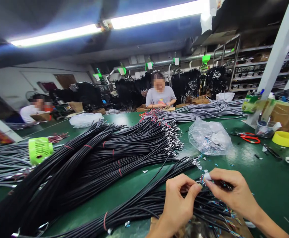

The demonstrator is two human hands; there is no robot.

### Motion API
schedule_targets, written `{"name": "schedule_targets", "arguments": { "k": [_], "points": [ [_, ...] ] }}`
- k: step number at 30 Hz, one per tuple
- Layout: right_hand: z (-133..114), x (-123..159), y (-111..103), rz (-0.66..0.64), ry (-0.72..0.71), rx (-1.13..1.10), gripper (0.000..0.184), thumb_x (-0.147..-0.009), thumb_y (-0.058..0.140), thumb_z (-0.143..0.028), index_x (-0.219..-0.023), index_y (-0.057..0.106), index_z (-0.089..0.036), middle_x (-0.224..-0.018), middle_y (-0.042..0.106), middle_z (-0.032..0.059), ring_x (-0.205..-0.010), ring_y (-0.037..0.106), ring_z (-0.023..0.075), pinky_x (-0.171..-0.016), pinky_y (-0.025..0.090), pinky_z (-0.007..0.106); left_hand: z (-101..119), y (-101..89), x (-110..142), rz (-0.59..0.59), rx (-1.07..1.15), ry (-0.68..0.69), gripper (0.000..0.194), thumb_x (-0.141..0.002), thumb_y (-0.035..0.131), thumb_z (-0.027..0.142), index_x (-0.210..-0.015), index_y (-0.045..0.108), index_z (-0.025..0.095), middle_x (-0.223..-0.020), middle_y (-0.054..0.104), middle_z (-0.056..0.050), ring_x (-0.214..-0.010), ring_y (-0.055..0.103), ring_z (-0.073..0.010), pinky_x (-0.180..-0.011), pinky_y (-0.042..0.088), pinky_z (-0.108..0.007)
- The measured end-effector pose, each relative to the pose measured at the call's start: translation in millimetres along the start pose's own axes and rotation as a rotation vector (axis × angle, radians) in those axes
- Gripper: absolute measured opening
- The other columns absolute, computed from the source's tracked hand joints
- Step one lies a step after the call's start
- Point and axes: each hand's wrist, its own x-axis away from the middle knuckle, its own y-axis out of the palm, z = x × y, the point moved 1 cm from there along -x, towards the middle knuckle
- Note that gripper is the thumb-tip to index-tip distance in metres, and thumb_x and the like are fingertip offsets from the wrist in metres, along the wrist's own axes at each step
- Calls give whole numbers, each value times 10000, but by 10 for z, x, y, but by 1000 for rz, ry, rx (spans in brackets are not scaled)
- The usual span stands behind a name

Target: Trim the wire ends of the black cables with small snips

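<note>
My left hand (180,198) is closed in a pinch on the end of a black cable, just above a bundle of black cables (144,201). Close to its fingertips, my right hand (231,188) pinches a small white piece (207,177) with thin coloured wires at its edge. Whether that piece is a sleeve or wrapping I cannot tell. Under both hands lie more cable ends with bare coloured wires (221,211), over a brown cardboard surface (241,228). A red band (105,220) ties the nearest bundle.
Large banded bundles of black cables (89,165) cover the left of the green table (265,185). A plastic bag of scraps (210,137), red-handled pliers (250,137), yellow tape (285,138) and a green fan (40,150) lie around. Two people (160,94) sit across.
</note>
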Motion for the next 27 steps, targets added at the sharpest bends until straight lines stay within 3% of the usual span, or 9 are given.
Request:
{"name": "schedule_targets", "arguments": {
  "k": [6, 12, 15, 19, 21, 27],
  "points": [
    [-10, 18, 20, 43, -30, 41, 157, -830, 542, -188, -691, 607, -154, -583, 551, 6, -503, 464, 115, -476, 363, 238, 31, 7, 11, -1, -47, 31, 213, -778, 597, 225, -599, 632, 114, -549, 567, -18, -523, 481, -115, -501, 350, -207],
    [1, 40, 97, 59, 57, 41, 139, -809, 497, -180, -698, 580, -168, -568, 477, -29, -491, 412, 102, -461, 322, 223, 1, 47, 22, 3, -47, 43, 181, -769, 617, 190, -600, 624, 126, -564, 573, -11, -533, 494, -115, -515, 361, -208],
    [50, 55, 109, 17, 179, -109, 122, -785, 515, -212, -682, 565, -169, -584, 462, -29, -525, 397, 104, -482, 315, 223, -7, 50, 22, -3, -48, 60, 169, -764, 629, 184, -605, 620, 126, -566, 563, -6, -531, 485, -113, -521, 353, -212],
    [115, 55, 123, -145, 575, -626, 155, -649, 566, -314, -647, 506, -171, -495, 414, -59, -430, 319, 66, -387, 214, 178, 29, 17, 15, -65, -87, 136, 176, -796, 603, 182, -635, 646, 123, -583, 560, -16, -557, 486, -121, -539, 332, -223],
    [126, 49, 141, -219, 706, -762, 163, -605, 526, -323, -661, 477, -179, -456, 435, -61, -362, 272, 49, -339, 141, 163, 49, -6, 9, -120, -111, 170, 220, -836, 556, 187, -650, 656, 126, -591, 561, -22, -577, 487, -126, -557, 323, -230],
    [143, 21, 205, -265, 682, -758, 157, -682, 548, -303, -666, 524, -149, -439, 517, -31, -307, 194, 12, -329, 115, 167, 44, -49, -19, -244, 7, 121, 410, -921, 433, 324, -586, 572, 133, -569, 502, -8, -554, 444, -112, -569, 320, -232]
  ]
}}
